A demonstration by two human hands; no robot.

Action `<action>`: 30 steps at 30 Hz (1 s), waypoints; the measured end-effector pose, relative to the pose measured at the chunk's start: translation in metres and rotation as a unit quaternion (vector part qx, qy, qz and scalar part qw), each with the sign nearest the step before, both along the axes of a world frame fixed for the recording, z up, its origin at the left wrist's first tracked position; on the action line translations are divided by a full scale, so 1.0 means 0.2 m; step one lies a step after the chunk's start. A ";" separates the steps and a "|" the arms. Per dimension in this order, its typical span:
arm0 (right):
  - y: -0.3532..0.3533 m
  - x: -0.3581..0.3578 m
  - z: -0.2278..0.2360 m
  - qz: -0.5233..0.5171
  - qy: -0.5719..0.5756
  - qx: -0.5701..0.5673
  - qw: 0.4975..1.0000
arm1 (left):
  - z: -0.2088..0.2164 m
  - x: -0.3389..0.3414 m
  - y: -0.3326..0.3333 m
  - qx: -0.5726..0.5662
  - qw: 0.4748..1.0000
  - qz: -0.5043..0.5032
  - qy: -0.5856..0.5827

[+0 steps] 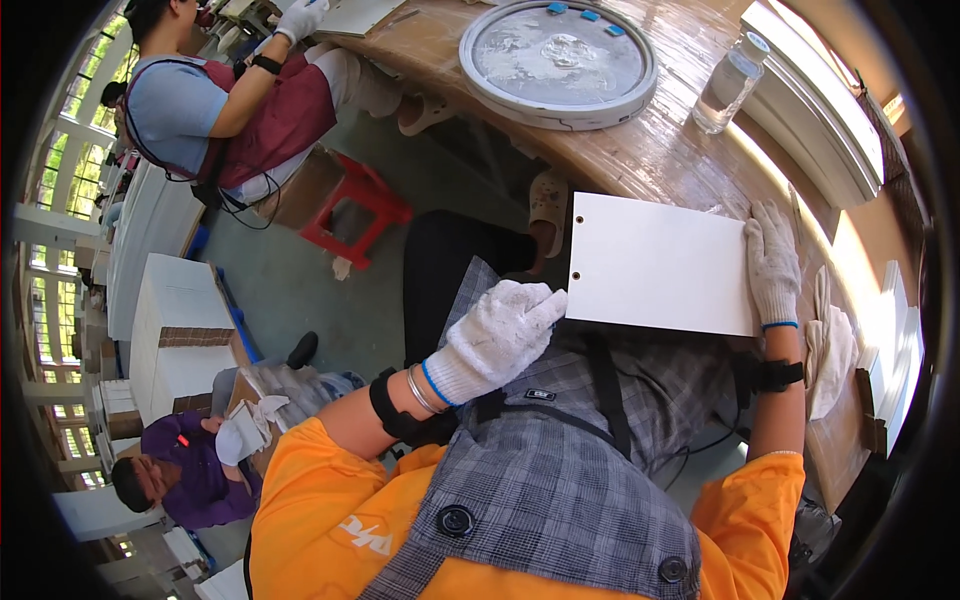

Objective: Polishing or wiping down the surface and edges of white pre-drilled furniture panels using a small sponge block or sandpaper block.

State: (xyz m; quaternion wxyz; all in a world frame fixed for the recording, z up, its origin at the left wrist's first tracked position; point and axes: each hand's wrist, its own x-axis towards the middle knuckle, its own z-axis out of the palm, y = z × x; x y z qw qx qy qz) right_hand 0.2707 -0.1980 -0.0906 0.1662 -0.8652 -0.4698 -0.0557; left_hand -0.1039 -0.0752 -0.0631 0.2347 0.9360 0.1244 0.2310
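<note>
A white rectangular panel lies in front of me, partly over my lap and against the table edge. Two small dark-rimmed holes run along its left side. My right hand, in a white knit glove, holds the panel's right edge, its fingers lying along that side. Close to the lower left corner is my left hand, gloved too, with its fingers curled and pressed together. Whether something small sits in those fingers is hidden.
On the wrapped table stand a round grey tray with white paste and blue pieces, and a clear bottle. White boards are stacked at right, near a cloth. A red stool and two co-workers are at left.
</note>
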 end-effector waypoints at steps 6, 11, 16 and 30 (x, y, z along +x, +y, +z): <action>0.03 0.00 0.01 0.003 0.000 -0.004 1.000 | 0.01 0.00 0.01 -0.039 0.998 -0.030 -0.042; 0.05 -0.01 0.01 0.032 -0.022 -0.008 0.999 | -0.05 0.03 0.01 0.021 0.998 -0.022 -0.052; -0.02 0.08 -0.04 0.021 0.021 -0.044 0.999 | -0.03 0.00 -0.02 0.057 0.997 0.041 0.021; 0.19 -0.03 0.02 0.069 -0.389 -0.419 0.818 | -0.12 -0.03 0.01 0.156 0.984 0.074 0.052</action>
